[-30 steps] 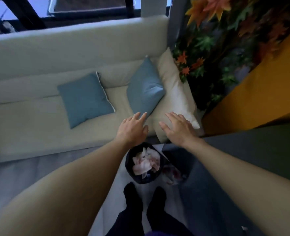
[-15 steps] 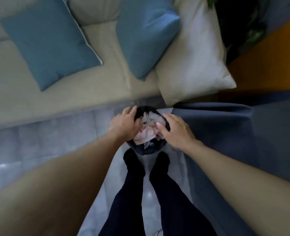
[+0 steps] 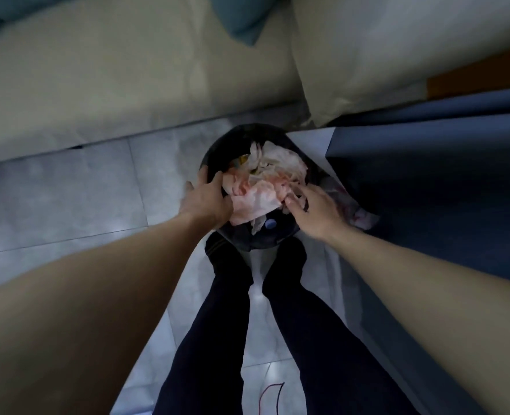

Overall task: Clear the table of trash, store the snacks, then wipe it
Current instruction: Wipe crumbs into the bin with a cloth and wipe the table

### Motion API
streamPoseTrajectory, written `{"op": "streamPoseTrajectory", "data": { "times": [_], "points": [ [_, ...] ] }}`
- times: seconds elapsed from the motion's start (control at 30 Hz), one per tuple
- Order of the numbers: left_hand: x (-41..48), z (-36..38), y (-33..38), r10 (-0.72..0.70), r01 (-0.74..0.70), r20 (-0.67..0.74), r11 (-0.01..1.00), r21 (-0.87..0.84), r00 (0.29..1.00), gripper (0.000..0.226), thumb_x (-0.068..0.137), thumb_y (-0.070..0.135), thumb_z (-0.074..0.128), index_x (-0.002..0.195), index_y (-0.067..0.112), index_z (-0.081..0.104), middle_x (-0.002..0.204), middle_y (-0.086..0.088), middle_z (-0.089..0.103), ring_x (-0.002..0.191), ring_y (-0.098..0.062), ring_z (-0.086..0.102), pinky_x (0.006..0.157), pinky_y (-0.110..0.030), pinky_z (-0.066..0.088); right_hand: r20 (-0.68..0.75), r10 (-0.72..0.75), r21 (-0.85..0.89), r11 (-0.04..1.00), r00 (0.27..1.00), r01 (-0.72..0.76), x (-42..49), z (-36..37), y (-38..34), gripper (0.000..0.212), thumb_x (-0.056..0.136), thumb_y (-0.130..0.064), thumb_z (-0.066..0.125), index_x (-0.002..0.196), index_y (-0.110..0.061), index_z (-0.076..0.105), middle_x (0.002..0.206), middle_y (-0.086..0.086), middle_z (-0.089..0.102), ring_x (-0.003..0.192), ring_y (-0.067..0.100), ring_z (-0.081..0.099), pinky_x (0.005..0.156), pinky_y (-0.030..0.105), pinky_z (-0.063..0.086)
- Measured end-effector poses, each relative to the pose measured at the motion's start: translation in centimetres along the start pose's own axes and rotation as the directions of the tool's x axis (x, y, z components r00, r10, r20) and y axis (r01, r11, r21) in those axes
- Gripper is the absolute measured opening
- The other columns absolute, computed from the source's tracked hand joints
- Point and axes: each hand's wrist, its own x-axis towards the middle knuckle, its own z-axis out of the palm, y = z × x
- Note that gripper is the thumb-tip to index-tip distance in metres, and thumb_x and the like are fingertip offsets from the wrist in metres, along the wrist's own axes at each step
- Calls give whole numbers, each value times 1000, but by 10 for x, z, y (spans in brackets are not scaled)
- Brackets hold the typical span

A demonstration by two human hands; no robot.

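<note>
Feet (image 3: pixel 227 259) in dark socks are parked right up against the near side of the bin (image 3: pixel 247 130). It sits on the tiled floor (image 3: pixel 68 190) between the toes and the front edge of the sofa (image 3: pixel 128 70), tucked by the corner of a blue-covered surface (image 3: pixel 427 175) on the right. Left hand (image 3: pixel 209 202) grasps the bin's left rim, thumb hooked inside. Right hand (image 3: pixel 313 211) lies on the crumpled paper (image 3: pixel 256 199) at the right rim, fingers bent onto it; pinching or just pressing, can't tell. Paper's heaped above the rim, so that's my worry: shove it down unevenly or lift the bin lopsided and wads probably spill over the far edge onto the floor. A small blue cap (image 3: pixel 270 224) near the front could hop out too. Some light crumpled bag or wrapper (image 3: pixel 364 218) lies just beside the bin on the right, easy to snag or forget. Feet that close could also tip the whole thing. Farther back, a blue cushion (image 3: pixel 241 16) and pale pillow (image 3: pixel 367 55) sit on the sofa.
</note>
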Motion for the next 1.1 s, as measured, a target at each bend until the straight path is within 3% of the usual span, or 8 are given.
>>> {"op": "streamPoseTrajectory", "data": {
  "times": [0.13,0.3,0.5,0.63,0.77,0.93,1.1],
  "points": [
    [17,14,-11,4,-4,-6,997,-77,1000,71,87,35,60,150,27,27,160,1,1,128,-50,39,106,-56,42,2,38,85,996,999,-38,15,12,10,50,99,-43,53,142,-17,52,147,10,45,134,27,44,102,25,33],
    [22,12,-14,-36,30,-36,988,-152,999,72,83,28,68,146,20,33,155,-14,13,122,-50,46,100,-52,50,-6,70,113,991,998,-69,24,12,12,46,96,-38,60,136,-17,56,139,11,51,124,28,53,92,22,36],
    [18,0,-18,-76,64,-67,985,-162,995,68,83,23,69,144,16,39,144,-15,27,120,-45,45,101,-47,47,59,51,83,995,997,-56,18,7,7,56,89,-42,65,139,-19,53,138,12,50,121,27,54,103,33,45],
    [-6,-13,-16,-115,93,-127,981,-169,985,61,85,22,65,139,13,41,137,-17,29,117,-46,42,98,-48,43,83,38,68,997,996,-44,-4,1,-3,62,91,-31,68,147,-17,45,144,11,41,130,24,46,106,22,31],
    [-39,-29,-23,-104,73,-188,984,-164,977,58,84,17,62,138,11,41,131,-19,32,114,-47,43,100,-50,41,84,7,63,998,996,-12,-29,-5,-16,64,91,-27,69,149,-20,42,144,11,39,133,25,42,99,16,24],
    [-88,-60,-28,-106,62,-270,984,-166,957,54,85,15,59,136,11,40,127,-17,36,114,-43,44,100,-50,42,37,-63,55,997,997,61,-65,-27,-45,66,91,-29,70,150,-21,42,142,8,41,134,25,40,103,19,25],
    [-148,-101,-18,-94,38,-387,988,-150,917,36,89,8,53,124,9,43,119,-15,34,108,-38,43,89,-50,44,-38,-120,11,993,992,120,-104,-68,-78,66,91,-36,67,150,-24,42,141,6,43,131,28,42,108,28,31]
  ]
}}
